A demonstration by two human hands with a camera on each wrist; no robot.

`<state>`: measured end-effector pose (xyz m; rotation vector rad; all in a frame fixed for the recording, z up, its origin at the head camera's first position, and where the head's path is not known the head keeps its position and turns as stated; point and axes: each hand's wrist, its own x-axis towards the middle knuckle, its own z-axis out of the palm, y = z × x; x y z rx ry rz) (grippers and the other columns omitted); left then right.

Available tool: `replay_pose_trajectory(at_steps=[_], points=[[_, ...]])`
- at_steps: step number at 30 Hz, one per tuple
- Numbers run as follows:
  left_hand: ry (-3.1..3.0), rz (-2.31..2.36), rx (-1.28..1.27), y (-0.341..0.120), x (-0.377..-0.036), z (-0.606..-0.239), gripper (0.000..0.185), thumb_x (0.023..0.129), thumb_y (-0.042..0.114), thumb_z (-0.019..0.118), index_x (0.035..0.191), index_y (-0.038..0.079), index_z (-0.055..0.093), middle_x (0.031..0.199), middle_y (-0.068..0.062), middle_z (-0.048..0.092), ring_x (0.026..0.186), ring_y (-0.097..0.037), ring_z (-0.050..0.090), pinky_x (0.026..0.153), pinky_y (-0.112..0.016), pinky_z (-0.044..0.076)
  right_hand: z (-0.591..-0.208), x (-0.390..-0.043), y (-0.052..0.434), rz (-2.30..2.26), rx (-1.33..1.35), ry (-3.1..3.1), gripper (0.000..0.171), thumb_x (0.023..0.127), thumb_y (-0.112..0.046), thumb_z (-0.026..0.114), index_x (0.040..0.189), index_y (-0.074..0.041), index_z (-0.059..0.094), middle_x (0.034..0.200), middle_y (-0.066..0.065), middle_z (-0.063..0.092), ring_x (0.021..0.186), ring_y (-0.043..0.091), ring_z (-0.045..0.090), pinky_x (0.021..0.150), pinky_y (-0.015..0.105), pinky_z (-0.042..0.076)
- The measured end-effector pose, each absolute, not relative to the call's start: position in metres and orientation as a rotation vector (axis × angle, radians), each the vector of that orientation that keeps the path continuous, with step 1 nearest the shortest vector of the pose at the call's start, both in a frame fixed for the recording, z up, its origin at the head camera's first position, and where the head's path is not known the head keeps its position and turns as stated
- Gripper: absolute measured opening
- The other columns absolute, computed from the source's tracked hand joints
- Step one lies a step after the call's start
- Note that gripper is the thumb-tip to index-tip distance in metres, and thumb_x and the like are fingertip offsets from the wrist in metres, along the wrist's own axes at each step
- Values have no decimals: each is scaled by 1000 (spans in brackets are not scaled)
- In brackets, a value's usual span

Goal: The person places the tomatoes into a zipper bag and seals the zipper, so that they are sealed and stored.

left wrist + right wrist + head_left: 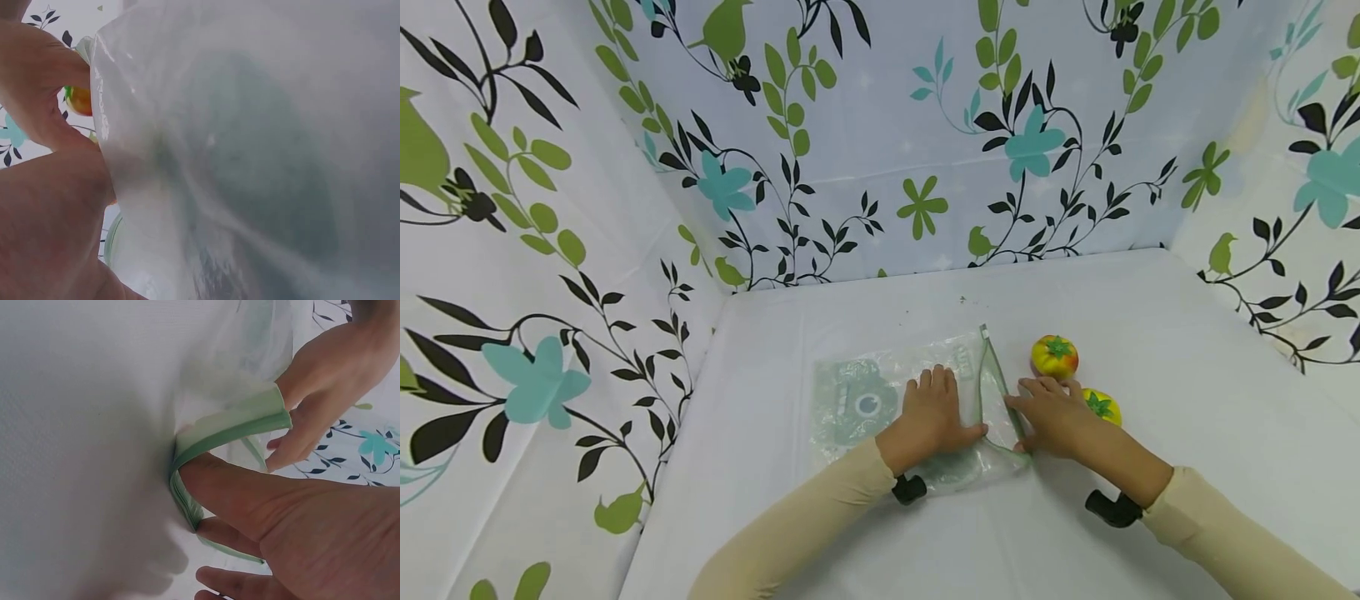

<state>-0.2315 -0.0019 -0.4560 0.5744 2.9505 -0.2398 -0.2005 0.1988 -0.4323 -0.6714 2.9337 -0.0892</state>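
A clear plastic zip bag [850,367] with a green zip edge [237,430] lies on the white table, its mouth gaping to the right. Pale green printing or contents show through its film; I cannot tell which. My left hand [928,417] rests on the bag with extended fingers, thumb by the mouth. At the mouth's near corner my right hand [1056,421] pinches the rim, its thumb inside and a finger outside. Just beyond that hand sits a yellow-red fruit-like object [1054,357] with a green leafy top. A second, yellow one [1102,406] is partly hidden behind the right hand.
The white-covered table [760,500] extends around the bag. Patterned cloth [865,167] with leaves, birds and flowers hangs at the back and both sides. A dark camera mount [1114,508] is on the right wrist, and another [910,489] on the left.
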Motion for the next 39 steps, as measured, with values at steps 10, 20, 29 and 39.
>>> replay_pose_trajectory(at_steps=[10, 20, 29, 39], points=[[2966, -223, 526, -19, -225, -450, 100, 87, 74, 46, 155, 2, 30, 155, -14, 31, 137, -31, 34, 105, -54, 32, -431, -201, 196, -32, -682, 2937, 63, 78, -34, 87, 132, -10, 66, 141, 22, 50, 130, 43, 42, 98, 68, 28], [2996, -142, 520, -31, -218, -447, 95, 89, 69, 50, 152, -1, 34, 146, -17, 39, 129, -33, 42, 96, -56, 39, -429, -202, 195, 9, -708, 2923, 63, 80, -34, 85, 133, -8, 65, 141, 23, 50, 129, 44, 42, 97, 68, 30], [2960, -17, 492, -37, -216, -451, 87, 91, 64, 49, 147, -3, 40, 137, -17, 42, 127, -33, 41, 92, -54, 41, -429, -203, 194, -6, -701, 2905, 64, 80, -34, 85, 134, -8, 64, 142, 23, 49, 130, 45, 42, 98, 69, 28], [2954, 76, 485, -41, -214, -454, 78, 93, 61, 50, 141, 0, 47, 135, -17, 43, 127, -34, 39, 90, -57, 42, -429, -202, 195, -57, -697, 2888, 64, 82, -32, 84, 136, -6, 62, 144, 25, 47, 133, 48, 38, 100, 73, 24]])
